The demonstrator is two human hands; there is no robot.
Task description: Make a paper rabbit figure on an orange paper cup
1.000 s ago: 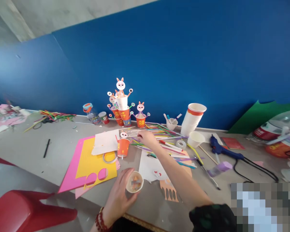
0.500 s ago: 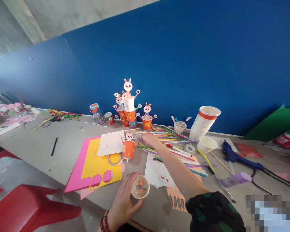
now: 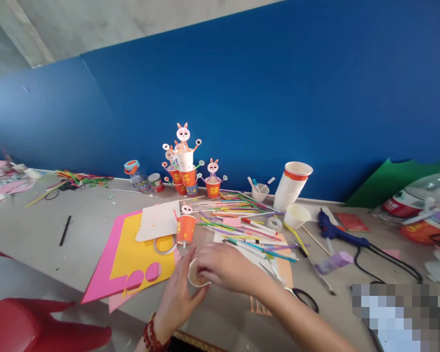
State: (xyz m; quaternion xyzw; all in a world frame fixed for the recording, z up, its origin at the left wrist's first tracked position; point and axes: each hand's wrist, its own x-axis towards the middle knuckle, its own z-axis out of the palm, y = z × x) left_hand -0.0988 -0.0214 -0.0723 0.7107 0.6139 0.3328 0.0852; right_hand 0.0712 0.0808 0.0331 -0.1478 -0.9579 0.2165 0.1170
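Observation:
My left hand (image 3: 179, 298), with a red bead bracelet on the wrist, is wrapped round the side of a small paper cup (image 3: 192, 277) close to the table's front edge. Over the cup's mouth bends my right hand (image 3: 227, 266), its curled fingertips inside the cup, so what they grip is hidden. Just behind stands an orange paper cup (image 3: 186, 230) with a white bunny face (image 3: 187, 209) on top. To the right of my hands, coloured straw-like sticks (image 3: 234, 208) and markers (image 3: 260, 227) lie scattered.
Finished-looking bunny cups (image 3: 185, 161) are stacked by the blue wall. Scissors (image 3: 304, 299) lie beside my right forearm. A blue glue gun (image 3: 339, 233) with its cable, a tall cup stack (image 3: 291, 186) and a purple-capped tube (image 3: 333, 263) are right. Yellow paper (image 3: 126, 249) lies left.
My right hand has come back from the sticks at the back and now dips into the cup. My left hand still holds that cup. The view has shifted right.

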